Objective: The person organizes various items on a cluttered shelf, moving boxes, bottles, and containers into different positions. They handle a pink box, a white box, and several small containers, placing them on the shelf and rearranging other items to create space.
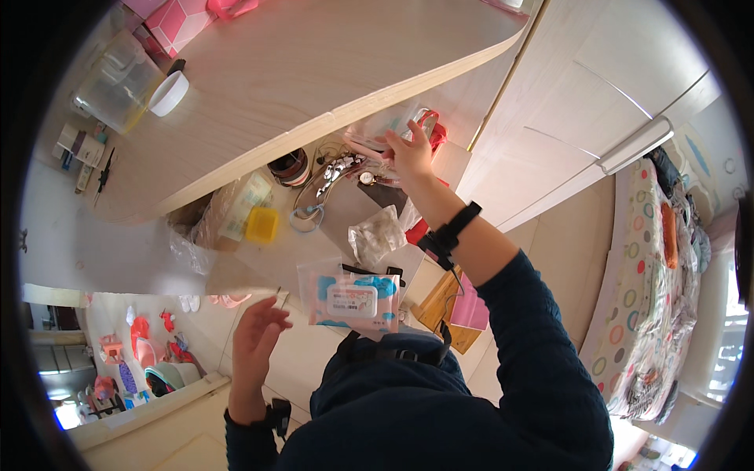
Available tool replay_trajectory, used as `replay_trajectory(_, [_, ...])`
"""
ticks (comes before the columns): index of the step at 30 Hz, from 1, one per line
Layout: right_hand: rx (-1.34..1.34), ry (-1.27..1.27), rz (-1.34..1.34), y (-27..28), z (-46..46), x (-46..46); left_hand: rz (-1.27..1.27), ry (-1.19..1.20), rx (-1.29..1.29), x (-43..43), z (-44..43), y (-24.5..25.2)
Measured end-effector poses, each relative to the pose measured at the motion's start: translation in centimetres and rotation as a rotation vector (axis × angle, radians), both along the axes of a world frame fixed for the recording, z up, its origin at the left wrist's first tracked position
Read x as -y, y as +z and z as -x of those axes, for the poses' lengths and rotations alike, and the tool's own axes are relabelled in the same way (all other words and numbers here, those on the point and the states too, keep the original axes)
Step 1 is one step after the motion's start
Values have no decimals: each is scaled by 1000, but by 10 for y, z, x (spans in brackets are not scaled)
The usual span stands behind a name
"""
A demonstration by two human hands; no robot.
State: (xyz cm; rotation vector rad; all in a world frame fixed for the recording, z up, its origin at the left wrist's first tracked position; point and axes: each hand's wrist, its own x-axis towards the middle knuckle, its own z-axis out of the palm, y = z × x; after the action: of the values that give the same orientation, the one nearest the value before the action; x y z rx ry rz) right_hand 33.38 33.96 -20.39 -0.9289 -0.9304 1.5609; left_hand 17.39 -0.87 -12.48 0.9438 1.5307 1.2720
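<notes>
My right hand reaches under the overhanging upper shelf, at a clear plastic container with a pinkish rim. Its fingers overlap the container; whether they grip it is unclear. Red items sit just beyond the fingertips. By the wrist lie a wristwatch and a crumpled clear plastic bag. My left hand hangs in the air left of my body, holding nothing, fingers loosely bent and apart. A pink and blue pack of baby wipes is at the lower surface's front edge, close to my waist.
The upper shelf's edge overhangs the lower surface. Below it are a yellow plastic box, tangled cords, a dark round container and a plastic-wrapped packet. A cabinet door stands right; a bed lies beyond.
</notes>
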Motion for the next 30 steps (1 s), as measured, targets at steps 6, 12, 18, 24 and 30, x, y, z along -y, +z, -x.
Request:
replay_trajectory(6, [-13, 43, -20, 3, -45, 39, -74, -210, 201, -84, -18, -6])
replay_trajectory(12, [-9, 175, 35, 10, -62, 83, 72, 67, 636, -174, -45, -29])
replay_trajectory(18, [154, 384, -86, 10, -74, 72, 30, 181, 751, -198, -46, -53])
replay_trajectory(24, [1165, -56, -880, -8, -79, -17, -34, 263, 660, -186, -26, -50])
replay_trajectory(30, [1486, 76, -914, -29, -60, -67, -40, 382, 588, -169, -9, -37])
